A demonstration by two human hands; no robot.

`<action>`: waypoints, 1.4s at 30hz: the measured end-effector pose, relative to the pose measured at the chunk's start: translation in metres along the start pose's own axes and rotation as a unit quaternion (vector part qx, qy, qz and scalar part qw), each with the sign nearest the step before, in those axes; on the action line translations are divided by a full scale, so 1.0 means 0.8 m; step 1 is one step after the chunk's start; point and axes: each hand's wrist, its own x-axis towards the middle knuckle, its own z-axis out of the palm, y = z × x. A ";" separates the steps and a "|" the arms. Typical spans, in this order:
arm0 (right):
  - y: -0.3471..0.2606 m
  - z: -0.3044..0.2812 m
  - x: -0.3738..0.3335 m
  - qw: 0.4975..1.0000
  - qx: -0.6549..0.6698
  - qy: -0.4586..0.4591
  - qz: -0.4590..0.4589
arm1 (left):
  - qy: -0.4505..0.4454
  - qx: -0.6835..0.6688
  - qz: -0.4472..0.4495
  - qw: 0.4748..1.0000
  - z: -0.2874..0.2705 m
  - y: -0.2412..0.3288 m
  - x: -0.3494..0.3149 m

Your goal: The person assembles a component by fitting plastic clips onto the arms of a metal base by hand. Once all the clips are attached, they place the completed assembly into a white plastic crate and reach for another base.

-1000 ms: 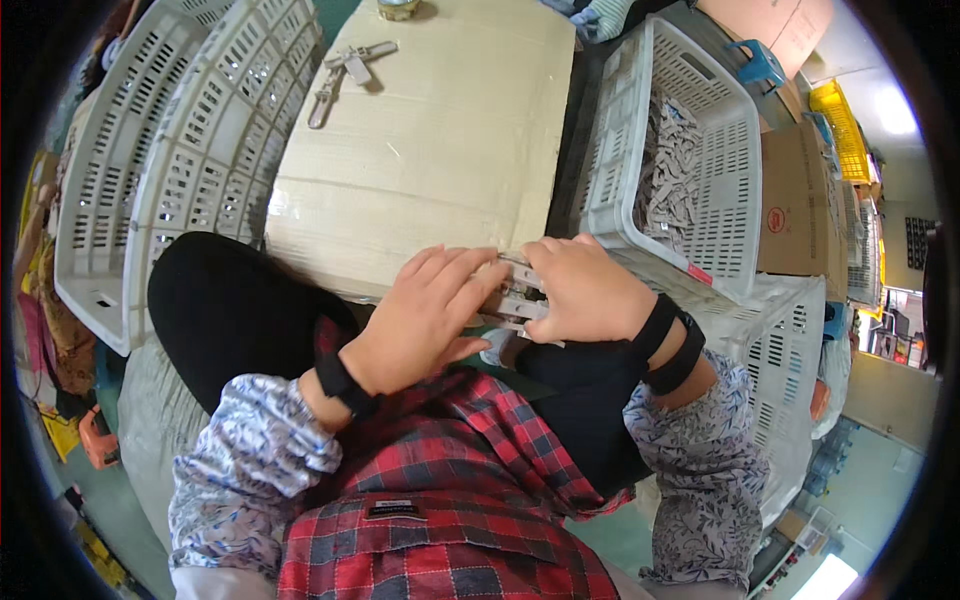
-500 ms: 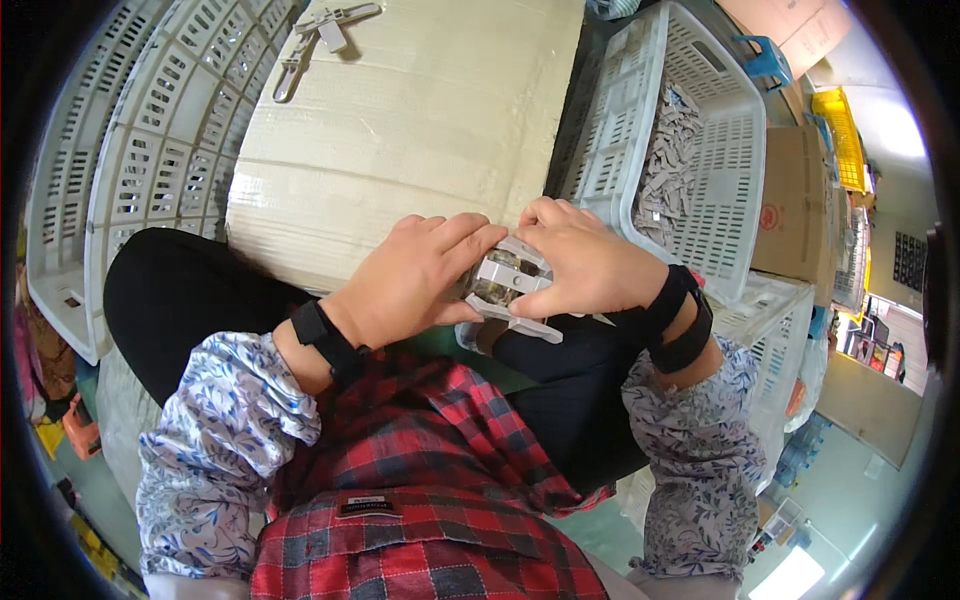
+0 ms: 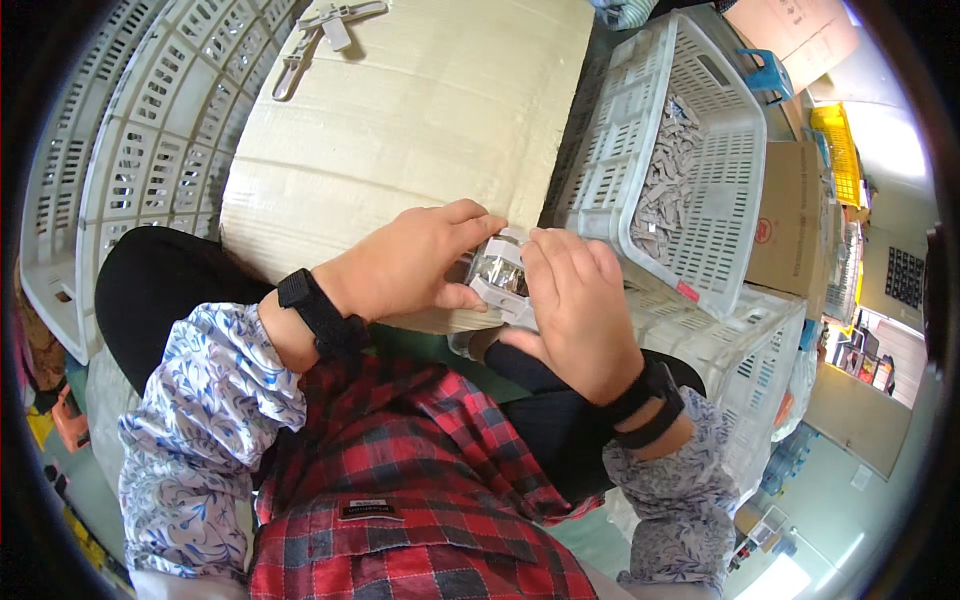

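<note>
At the near edge of the cardboard-covered surface, my left hand (image 3: 395, 268) pinches a small pale-grey plastic part (image 3: 497, 277) with a clear, shiny middle, its fingers on the far side and its thumb on the near side. My right hand (image 3: 585, 315) closes over the right end of the same part, fingers bent across it and thumb beneath. My hands cover much of the part, so its exact kind does not show. Several loose grey plastic pieces (image 3: 338, 30), long and narrow, lie together at the far left of the cardboard (image 3: 410, 110).
On the right, a white slotted crate (image 3: 725, 190) holds a heap of grey plastic pieces (image 3: 668, 185). It stands on another pale crate (image 3: 735, 350). Tall white crates (image 3: 140, 180) line the left side. A brown carton (image 3: 788, 215) and a blue stool (image 3: 768, 75) are beyond.
My right hand has turned and shifted so that its fingers cover the part's right end. A narrow strip that stuck out at the lower right is now mostly hidden. My left hand keeps its hold.
</note>
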 end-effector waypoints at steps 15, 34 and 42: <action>-0.001 0.022 0.000 0.999 -0.022 0.028 -0.020 | 0.176 0.077 0.017 0.981 0.044 0.000 -0.036; 0.009 0.012 0.017 0.999 0.019 0.033 -0.038 | 0.196 0.080 0.005 0.977 0.033 0.003 -0.029; 0.054 0.016 0.034 0.993 0.114 0.010 -0.035 | 0.185 0.164 0.073 0.966 0.036 0.022 -0.009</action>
